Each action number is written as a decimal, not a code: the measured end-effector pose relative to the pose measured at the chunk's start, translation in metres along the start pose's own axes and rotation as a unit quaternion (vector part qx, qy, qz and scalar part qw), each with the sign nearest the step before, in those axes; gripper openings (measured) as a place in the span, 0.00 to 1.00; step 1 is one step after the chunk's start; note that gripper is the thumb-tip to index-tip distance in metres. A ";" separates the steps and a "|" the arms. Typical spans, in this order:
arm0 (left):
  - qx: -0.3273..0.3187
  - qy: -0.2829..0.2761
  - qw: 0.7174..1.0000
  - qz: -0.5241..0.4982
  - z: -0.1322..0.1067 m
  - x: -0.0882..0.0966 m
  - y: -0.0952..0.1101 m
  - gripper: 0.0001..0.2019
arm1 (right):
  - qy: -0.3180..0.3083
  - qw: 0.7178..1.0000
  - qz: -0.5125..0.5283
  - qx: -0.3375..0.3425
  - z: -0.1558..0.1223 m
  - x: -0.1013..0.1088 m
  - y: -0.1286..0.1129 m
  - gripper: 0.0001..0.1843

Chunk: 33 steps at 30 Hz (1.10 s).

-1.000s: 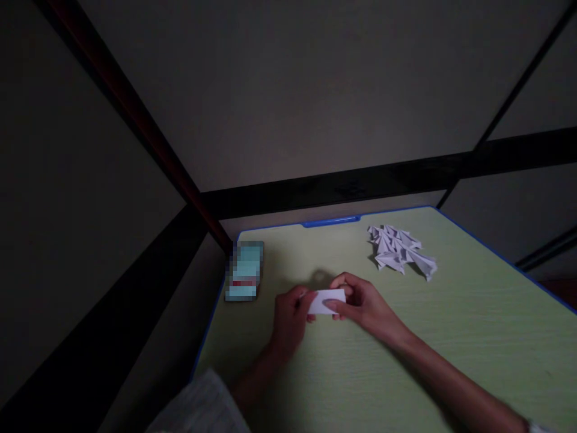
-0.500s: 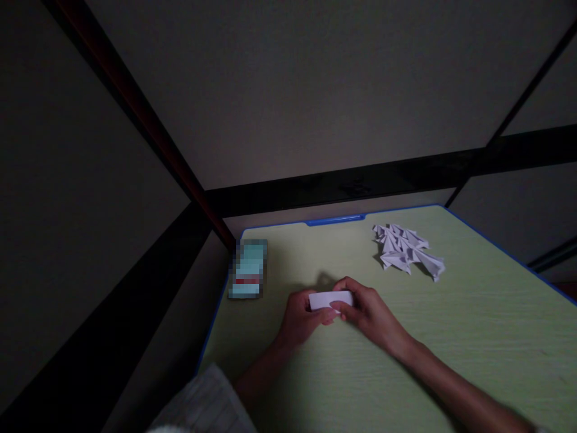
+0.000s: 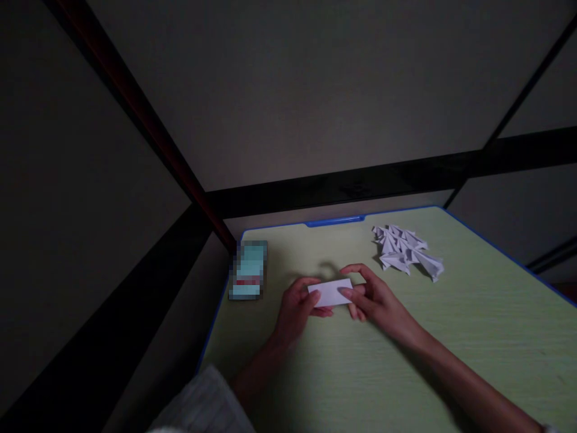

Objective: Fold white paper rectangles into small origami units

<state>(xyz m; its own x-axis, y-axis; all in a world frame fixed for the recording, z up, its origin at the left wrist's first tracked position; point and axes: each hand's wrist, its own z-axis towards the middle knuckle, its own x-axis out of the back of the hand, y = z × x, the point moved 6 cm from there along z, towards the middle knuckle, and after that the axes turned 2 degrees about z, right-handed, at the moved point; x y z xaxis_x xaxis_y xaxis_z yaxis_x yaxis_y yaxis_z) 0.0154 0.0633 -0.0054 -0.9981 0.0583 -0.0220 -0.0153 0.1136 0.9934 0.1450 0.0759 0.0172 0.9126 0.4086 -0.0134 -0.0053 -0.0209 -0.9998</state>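
Observation:
Between my two hands is a small white folded strip of paper (image 3: 331, 293), held just above the table with its flat face toward me. My left hand (image 3: 295, 307) grips its left end, thumb on the front and fingers behind and below. At the right end, my right hand (image 3: 374, 297) pinches the paper with the thumb on its face; its index finger is raised and curved above the top edge. Beyond my right hand lies a cluster of folded white paper pieces (image 3: 401, 246) with pleated, pointed shapes.
The pale green table (image 3: 473, 337) has a blue rim and a blue pen-like bar or groove (image 3: 336, 221) at its far edge. A phone (image 3: 249, 270) with a blurred screen lies at the far left corner. Dark-banded wall panels (image 3: 342, 96) stand right behind and left.
The paper strip has turned so more of its flat face shows, tilting slightly up at the right. My right index finger has lifted off, and my left thumb has shifted to the strip's left end.

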 end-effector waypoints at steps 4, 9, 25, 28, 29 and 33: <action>-0.206 -0.003 0.958 0.198 -0.007 0.001 0.029 0.17 | -0.004 1.000 0.004 -0.003 -0.002 0.002 -0.002 0.18; -0.199 -0.044 0.941 0.269 -0.010 -0.009 0.031 0.13 | -0.033 0.999 0.002 0.002 -0.004 -0.003 -0.003 0.17; 0.026 -0.095 0.993 -0.061 0.002 -0.007 0.002 0.11 | -0.048 0.997 0.025 0.048 -0.005 0.002 -0.014 0.16; 0.043 -0.051 0.992 -0.109 0.005 -0.001 -0.007 0.13 | -0.037 0.998 0.031 0.028 -0.003 0.005 -0.010 0.18; 0.047 -0.037 0.992 -0.114 0.006 0.001 -0.009 0.13 | -0.041 0.999 0.030 0.016 -0.002 0.005 -0.007 0.18; 0.027 -0.023 0.999 -0.017 0.005 0.004 -0.005 0.14 | -0.089 0.996 0.020 -0.015 -0.001 -0.004 0.002 0.16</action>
<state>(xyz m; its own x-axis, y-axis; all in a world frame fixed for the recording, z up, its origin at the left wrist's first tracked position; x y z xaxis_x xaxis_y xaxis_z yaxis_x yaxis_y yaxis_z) 0.0117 0.0680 -0.0115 -0.9933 0.0981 -0.0611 -0.0439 0.1688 0.9847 0.1416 0.0729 0.0149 0.8245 0.5629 -0.0580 -0.0249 -0.0663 -0.9975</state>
